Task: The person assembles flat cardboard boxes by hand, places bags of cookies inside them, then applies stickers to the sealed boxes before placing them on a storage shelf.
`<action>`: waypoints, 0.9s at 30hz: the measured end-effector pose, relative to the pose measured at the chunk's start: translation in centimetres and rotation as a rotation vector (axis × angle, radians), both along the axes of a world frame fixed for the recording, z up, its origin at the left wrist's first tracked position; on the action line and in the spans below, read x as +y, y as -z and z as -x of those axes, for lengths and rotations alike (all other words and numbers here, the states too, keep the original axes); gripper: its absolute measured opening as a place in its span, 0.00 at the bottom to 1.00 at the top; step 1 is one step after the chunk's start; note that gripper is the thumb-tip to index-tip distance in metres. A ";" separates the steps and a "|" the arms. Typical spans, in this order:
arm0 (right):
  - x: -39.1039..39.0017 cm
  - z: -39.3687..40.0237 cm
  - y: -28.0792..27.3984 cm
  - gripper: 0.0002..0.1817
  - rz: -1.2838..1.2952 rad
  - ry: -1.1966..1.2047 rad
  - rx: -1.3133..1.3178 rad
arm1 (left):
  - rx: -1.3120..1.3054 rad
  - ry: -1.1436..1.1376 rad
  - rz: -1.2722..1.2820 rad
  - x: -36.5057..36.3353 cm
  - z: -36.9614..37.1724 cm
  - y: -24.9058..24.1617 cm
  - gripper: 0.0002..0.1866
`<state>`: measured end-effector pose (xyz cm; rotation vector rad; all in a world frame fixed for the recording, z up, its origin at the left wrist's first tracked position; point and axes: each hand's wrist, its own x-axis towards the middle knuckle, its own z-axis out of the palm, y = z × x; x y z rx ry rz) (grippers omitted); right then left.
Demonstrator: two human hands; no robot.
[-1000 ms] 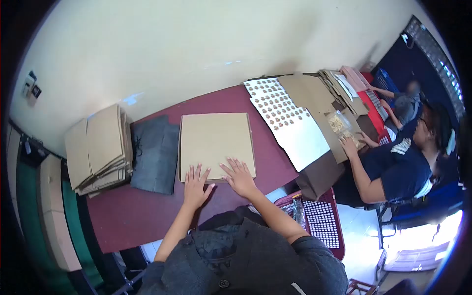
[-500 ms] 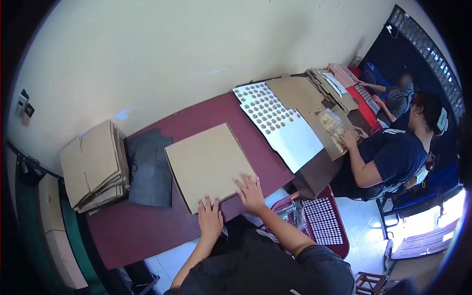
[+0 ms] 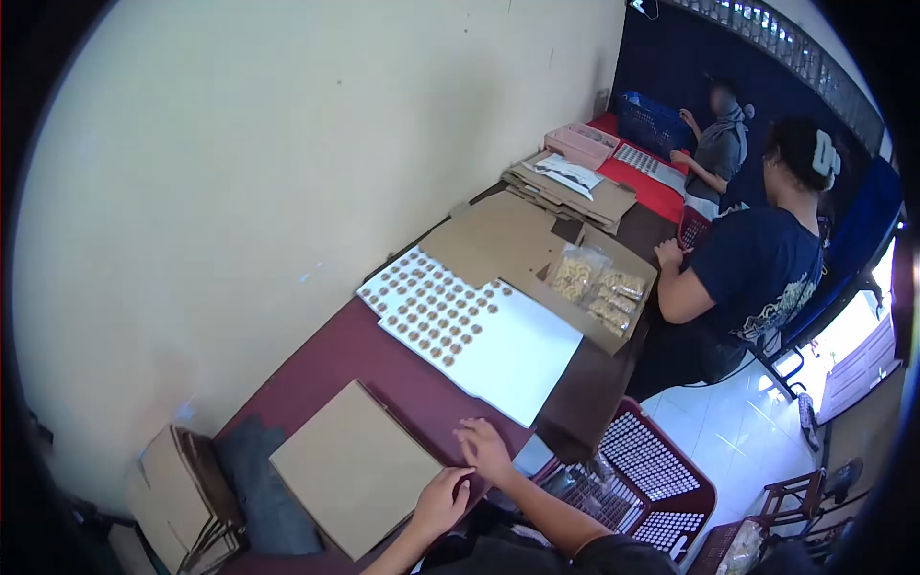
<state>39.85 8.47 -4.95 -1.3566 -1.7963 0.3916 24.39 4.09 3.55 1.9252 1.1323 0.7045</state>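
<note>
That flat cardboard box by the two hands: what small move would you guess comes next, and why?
Probably a grip on the flat cardboard box at its near right edge. Both the left hand and the right hand sit at that edge, fingers curled, and the box lies closed and flat on the maroon table.

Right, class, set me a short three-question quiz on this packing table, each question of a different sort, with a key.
1. True or false: the flat cardboard box lies on the dark red table.
2. Where do the left hand and right hand sit? A on the sticker sheets; B at the near edge of the cardboard box; C in the red basket.
3. Fill in: the co-worker in the dark blue shirt has a hand beside clear bags of ____.

Key: 1 true; 2 B; 3 snacks.
</note>
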 end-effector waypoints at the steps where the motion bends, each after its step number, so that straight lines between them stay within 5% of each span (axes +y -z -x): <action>1: 1.5 -1.9 0.1 0.09 0.054 0.113 0.034 | 0.007 0.077 0.008 1.9 -1.5 -0.1 0.13; 5: 7.5 -7.9 1.7 0.08 0.112 0.301 -0.008 | 0.078 0.210 0.010 7.9 -6.2 3.4 0.15; 7: 10.8 -10.0 2.5 0.08 0.081 0.254 -0.075 | 0.125 0.218 -0.017 10.6 -8.6 5.9 0.17; 9: 14.2 -11.8 3.6 0.09 0.083 0.201 -0.128 | 0.436 0.178 -0.227 12.9 -10.8 8.1 0.23; 12: 19.0 -12.9 4.1 0.10 0.111 0.133 -0.159 | 0.474 0.198 -0.160 16.2 -13.7 10.3 0.27; 20: 23.1 -12.4 4.9 0.04 0.143 0.115 -0.374 | 0.555 0.249 -0.179 18.0 -15.8 10.8 0.25; 27: 23.7 -13.4 4.0 0.16 0.171 -0.091 -0.489 | 0.480 0.265 -0.174 18.8 -15.2 10.7 0.22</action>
